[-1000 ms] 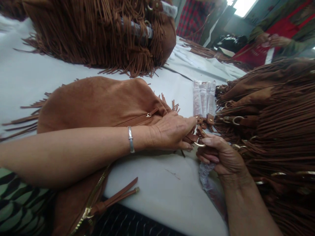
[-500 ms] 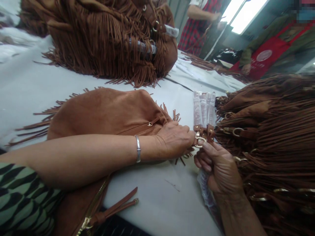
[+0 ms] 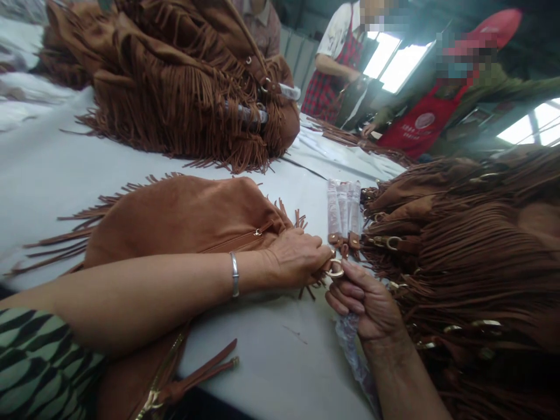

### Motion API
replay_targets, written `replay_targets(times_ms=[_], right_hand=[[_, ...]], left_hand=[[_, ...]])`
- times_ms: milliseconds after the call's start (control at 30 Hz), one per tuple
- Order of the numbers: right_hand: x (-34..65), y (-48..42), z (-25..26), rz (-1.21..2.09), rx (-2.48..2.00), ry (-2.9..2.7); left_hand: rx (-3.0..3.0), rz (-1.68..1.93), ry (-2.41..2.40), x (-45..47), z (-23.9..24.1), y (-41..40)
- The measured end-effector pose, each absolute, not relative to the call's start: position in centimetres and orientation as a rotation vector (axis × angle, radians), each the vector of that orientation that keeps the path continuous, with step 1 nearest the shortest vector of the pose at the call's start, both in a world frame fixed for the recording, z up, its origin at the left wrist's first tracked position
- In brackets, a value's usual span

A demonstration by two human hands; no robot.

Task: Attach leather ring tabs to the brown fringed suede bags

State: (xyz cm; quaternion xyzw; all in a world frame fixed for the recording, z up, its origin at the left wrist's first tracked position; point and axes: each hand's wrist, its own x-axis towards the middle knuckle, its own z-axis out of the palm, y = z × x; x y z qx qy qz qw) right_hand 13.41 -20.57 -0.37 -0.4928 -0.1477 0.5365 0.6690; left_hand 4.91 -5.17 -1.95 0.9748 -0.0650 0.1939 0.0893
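A brown suede fringed bag (image 3: 175, 219) lies flat on the white table (image 3: 44, 169) under my left forearm. My left hand (image 3: 295, 259) rests on the bag's right end, its fingers pinched on a gold metal ring (image 3: 336, 270) at the bag's corner. My right hand (image 3: 365, 300) meets it from the right, thumb and fingers closed on the same ring and on a plastic-wrapped strap (image 3: 352, 344) that trails toward me. A silver bangle (image 3: 235, 274) sits on my left wrist.
Plastic-wrapped straps (image 3: 343, 210) lie just beyond my hands. A heap of fringed bags (image 3: 472, 256) fills the right side, another heap (image 3: 184, 87) sits at the back left. Two people in red aprons (image 3: 420, 119) work at the far end of the table.
The camera has tilted up, so the people at the far end show more. Both hands stay pinched together at the ring, shifted slightly left and down in view.
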Motion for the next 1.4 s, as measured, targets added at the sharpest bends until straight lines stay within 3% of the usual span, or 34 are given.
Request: replay_targets(times_ms=[200, 467, 700, 933, 1233, 1400], right_hand=[[13.2, -20.5, -0.2, 1.220, -1.094, -0.332], [9.9, -18.9, -1.5, 0.556, -1.272, -0.272], [12.2, -18.2, -0.7, 1.077, -0.978, -0.054], [12.9, -19.5, 1.3, 1.384, -1.107, -0.133], [7.6, -17.8, 0.4, 0.742, -0.894, -0.158], [8.8, -17.6, 0.1, 0.950, -0.911, -0.096]], left_hand=[[2.818, 0.570, -0.330, 4.7, -1.6, -4.2], [2.941, 0.420, -0.063, 5.8, -1.5, -6.3], [2.909, 0.481, -0.106, 5.8, -2.3, -5.6], [2.920, 0.596, -0.395, 5.1, -2.1, -4.5], [2.826, 0.631, 0.123, 4.7, -1.5, -5.5], [2.873, 0.594, -0.110, 4.4, -1.8, -4.7]])
